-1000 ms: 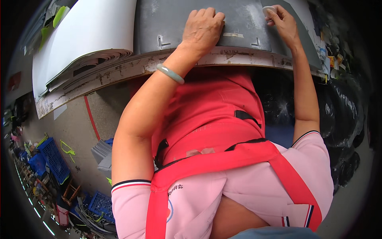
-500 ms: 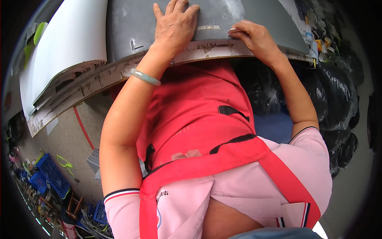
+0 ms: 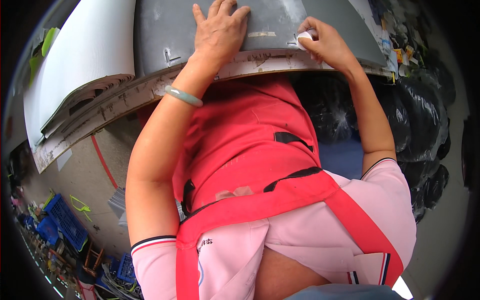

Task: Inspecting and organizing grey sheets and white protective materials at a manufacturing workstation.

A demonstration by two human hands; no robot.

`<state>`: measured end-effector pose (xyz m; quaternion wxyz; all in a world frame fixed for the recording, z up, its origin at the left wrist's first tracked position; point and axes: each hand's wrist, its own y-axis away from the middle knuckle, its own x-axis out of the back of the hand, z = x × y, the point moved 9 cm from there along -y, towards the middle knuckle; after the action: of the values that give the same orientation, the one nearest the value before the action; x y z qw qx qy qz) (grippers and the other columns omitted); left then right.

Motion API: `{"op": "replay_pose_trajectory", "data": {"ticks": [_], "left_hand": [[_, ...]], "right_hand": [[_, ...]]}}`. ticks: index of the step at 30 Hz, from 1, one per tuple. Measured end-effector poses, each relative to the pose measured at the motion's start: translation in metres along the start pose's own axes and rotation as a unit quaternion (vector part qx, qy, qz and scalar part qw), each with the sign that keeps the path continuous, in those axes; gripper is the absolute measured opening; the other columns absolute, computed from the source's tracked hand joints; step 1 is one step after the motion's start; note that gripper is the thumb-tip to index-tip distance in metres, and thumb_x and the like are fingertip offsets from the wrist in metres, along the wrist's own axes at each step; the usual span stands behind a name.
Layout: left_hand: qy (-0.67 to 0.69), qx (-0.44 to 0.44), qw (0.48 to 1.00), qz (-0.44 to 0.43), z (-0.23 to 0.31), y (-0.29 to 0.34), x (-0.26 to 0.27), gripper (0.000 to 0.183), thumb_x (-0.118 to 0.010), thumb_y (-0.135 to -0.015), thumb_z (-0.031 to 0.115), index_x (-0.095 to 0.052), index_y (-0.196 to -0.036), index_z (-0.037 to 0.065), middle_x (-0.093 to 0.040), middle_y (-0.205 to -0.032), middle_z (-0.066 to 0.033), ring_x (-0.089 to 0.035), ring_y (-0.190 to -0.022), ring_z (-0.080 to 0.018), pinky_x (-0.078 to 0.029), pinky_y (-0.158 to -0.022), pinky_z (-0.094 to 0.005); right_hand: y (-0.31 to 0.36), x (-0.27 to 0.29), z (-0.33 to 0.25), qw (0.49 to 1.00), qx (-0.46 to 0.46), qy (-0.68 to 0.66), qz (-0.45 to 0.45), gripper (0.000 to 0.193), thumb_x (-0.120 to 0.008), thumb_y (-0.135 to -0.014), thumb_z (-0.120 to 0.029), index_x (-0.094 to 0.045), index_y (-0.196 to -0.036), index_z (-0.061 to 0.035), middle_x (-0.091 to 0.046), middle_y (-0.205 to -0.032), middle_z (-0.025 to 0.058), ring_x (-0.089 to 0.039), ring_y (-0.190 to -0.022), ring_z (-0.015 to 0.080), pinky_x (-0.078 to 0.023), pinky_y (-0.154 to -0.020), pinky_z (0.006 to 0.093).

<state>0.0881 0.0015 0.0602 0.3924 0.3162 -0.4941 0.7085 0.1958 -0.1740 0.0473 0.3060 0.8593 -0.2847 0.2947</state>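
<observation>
A dark grey sheet point(image 3: 165, 30) covers the work surface in front of me. My left hand point(image 3: 218, 32) lies flat on it with the fingers spread, holding nothing. Near the sheet's front edge my right hand point(image 3: 325, 42) is closed, pinching a flat white disc of tailor's chalk point(image 3: 304, 40) between thumb and fingers. The disc's face shows, and part of it is hidden by the fingers. Just left of it is a small corner mark on the sheet. A larger L-shaped mark point(image 3: 172, 56) lies left of my left hand, and a pale tape strip point(image 3: 262, 34) sits between the hands.
A thick roll of white sheet material point(image 3: 92, 45) rests on the table's left end. The worn table edge point(image 3: 120, 95) runs along my front. Black plastic bags point(image 3: 422, 115) are piled at the right. Blue crates point(image 3: 67, 220) and clutter stand on the floor at lower left.
My right hand has moved slightly right and turned, so the chalk's face shows instead of its thin edge. A small mark is visible where its fingertips were. My left hand has stayed put.
</observation>
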Motion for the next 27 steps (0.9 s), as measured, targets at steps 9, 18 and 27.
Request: {"op": "replay_pose_trajectory", "data": {"ticks": [9, 18, 27], "left_hand": [[-0.041, 0.006, 0.999, -0.015, -0.007, 0.008, -0.018, 0.031, -0.056, -0.098, 0.024, -0.062, -0.128, 0.020, -0.054, -0.135, -0.0071, -0.045, -0.135, -0.0304, -0.027, -0.109, -0.0691], [-0.028, 0.001, 1.000, 0.001, -0.005, 0.006, -0.014, 0.031, -0.059, -0.093, 0.023, -0.065, -0.124, 0.017, -0.056, -0.132, -0.0090, -0.048, -0.131, -0.0317, -0.026, -0.107, -0.0740], [-0.026, 0.020, 0.999, -0.019, -0.009, 0.007, -0.016, 0.032, -0.058, -0.096, 0.022, -0.062, -0.128, 0.018, -0.054, -0.136, -0.0076, -0.045, -0.135, -0.0305, -0.025, -0.109, -0.0700]], "right_hand": [[-0.097, 0.055, -0.025, 0.973, 0.180, 0.037, 0.140, 0.020, -0.063, -0.096, -0.022, -0.064, -0.104, -0.0042, -0.062, -0.075, 0.0029, -0.056, -0.060, 0.0061, -0.047, -0.051, 0.0222], [-0.162, 0.057, -0.058, 0.921, 0.297, 0.165, 0.193, 0.017, -0.060, -0.091, -0.016, -0.065, -0.087, 0.0001, -0.068, -0.085, 0.0218, -0.067, -0.083, 0.0378, -0.052, -0.075, 0.0433], [-0.161, 0.068, -0.064, 0.904, 0.219, 0.271, 0.247, 0.022, -0.061, -0.088, -0.021, -0.065, -0.083, -0.0004, -0.067, -0.078, 0.0192, -0.067, -0.073, 0.0359, -0.053, -0.068, 0.0438]]}}
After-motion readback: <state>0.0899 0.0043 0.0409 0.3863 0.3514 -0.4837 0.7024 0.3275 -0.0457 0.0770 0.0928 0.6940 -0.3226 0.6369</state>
